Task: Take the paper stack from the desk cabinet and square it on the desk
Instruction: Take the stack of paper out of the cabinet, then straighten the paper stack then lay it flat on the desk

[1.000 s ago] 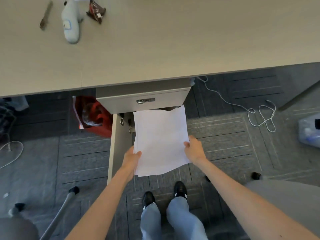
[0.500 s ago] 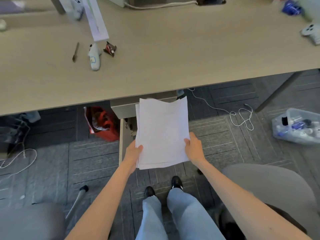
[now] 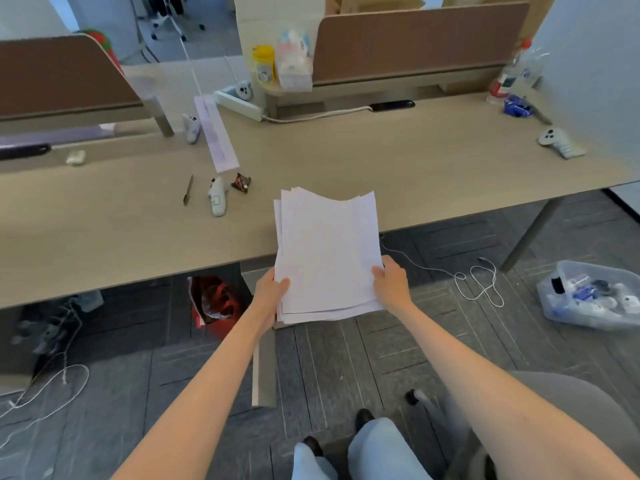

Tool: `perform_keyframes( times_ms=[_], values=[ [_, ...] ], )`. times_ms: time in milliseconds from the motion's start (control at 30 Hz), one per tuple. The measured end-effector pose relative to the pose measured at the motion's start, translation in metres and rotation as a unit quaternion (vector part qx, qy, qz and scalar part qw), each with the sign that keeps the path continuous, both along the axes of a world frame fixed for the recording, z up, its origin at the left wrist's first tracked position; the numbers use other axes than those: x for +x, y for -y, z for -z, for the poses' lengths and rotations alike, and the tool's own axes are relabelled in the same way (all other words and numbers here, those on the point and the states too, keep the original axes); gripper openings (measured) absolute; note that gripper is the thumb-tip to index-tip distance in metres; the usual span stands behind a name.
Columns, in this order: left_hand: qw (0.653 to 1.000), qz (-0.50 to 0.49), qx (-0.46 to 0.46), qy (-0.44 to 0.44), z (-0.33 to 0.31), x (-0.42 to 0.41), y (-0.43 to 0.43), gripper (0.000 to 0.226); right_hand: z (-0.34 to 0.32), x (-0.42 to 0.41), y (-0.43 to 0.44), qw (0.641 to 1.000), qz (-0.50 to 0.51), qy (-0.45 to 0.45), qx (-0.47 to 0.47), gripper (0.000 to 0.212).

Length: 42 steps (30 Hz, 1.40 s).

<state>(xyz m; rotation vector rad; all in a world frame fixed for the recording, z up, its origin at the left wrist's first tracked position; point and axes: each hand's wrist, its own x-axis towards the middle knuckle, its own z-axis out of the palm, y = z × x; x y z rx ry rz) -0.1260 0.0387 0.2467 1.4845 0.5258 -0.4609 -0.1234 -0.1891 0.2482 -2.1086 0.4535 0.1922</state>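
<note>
Both hands clamped on the paper stack (image 3: pixel 327 254): left hand (image 3: pixel 272 292) pinching the near-left edge, thumb on top of the sheets, remaining fingers hidden beneath; right hand (image 3: pixel 393 287) pinching the near-right edge the same way, thumb lying on the top sheet. Stack held in the air, tilted up toward the camera, far end overlapping the front edge of the surface (image 3: pixel 433 174) in view, near end over the dark carpeted floor (image 3: pixel 346 358). Sheets uneven, corners fanned out at the far edge and along the near-left side. Cannot tell whether the far end touches the surface. Just below the left hand, the pale front of the desk cabinet (image 3: pixel 264 368), standing open under the surface, with a red bag (image 3: pixel 216 306) beside it to the left. On the surface, left of the stack and well apart from it: a dark snack wrapper (image 3: pixel 241 182), a white handheld device (image 3: pixel 217 199), a pen (image 3: pixel 188 189). Farther back, a white power strip (image 3: pixel 239 105) with its cable. To the right on the floor, a looped white cable (image 3: pixel 479 285) and a clear plastic bin (image 3: pixel 592 296) of small items. Nearest the camera, pale trouser legs and black shoes.
</note>
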Motion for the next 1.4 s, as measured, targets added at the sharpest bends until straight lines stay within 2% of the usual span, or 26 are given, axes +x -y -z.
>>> perform_keyframes(
  times_ms=[233,633,733,900,1033,1100,1200,1333,1400],
  values=[
    [0.998,0.005,0.025,0.060,-0.031,0.083,0.008,0.046,-0.033,0.081,0.000,0.996,0.005,0.083,0.019,0.031],
    [0.998,-0.033,0.025,0.039,0.017,0.282,0.093,0.045,0.019,0.293,0.090,0.997,-0.032,0.067,-0.005,0.032],
    [0.999,-0.036,0.012,0.008,0.035,0.333,0.120,0.044,0.040,0.353,0.120,0.998,-0.041,0.026,-0.032,0.028],
    [0.998,-0.045,0.015,-0.038,0.053,0.374,0.139,0.038,0.066,0.403,0.138,0.998,-0.056,-0.021,-0.025,0.019],
    [0.994,0.010,0.017,-0.107,0.062,0.400,0.130,0.034,0.079,0.430,0.146,0.993,-0.040,-0.108,0.004,0.010],
    [0.989,0.047,0.001,-0.137,0.058,0.416,0.122,0.027,0.078,0.446,0.151,0.987,0.008,-0.158,0.042,0.018],
    [0.989,0.054,-0.010,-0.140,0.057,0.444,0.107,0.027,0.080,0.470,0.155,0.964,0.083,-0.212,0.135,0.012],
    [0.988,0.074,0.024,-0.130,0.067,0.475,0.101,0.025,0.077,0.494,0.155,0.958,0.061,-0.235,0.155,0.025],
    [0.986,0.086,0.057,-0.130,0.073,0.488,0.102,0.033,0.076,0.506,0.153,0.956,0.032,-0.243,0.160,0.033]
  ],
)
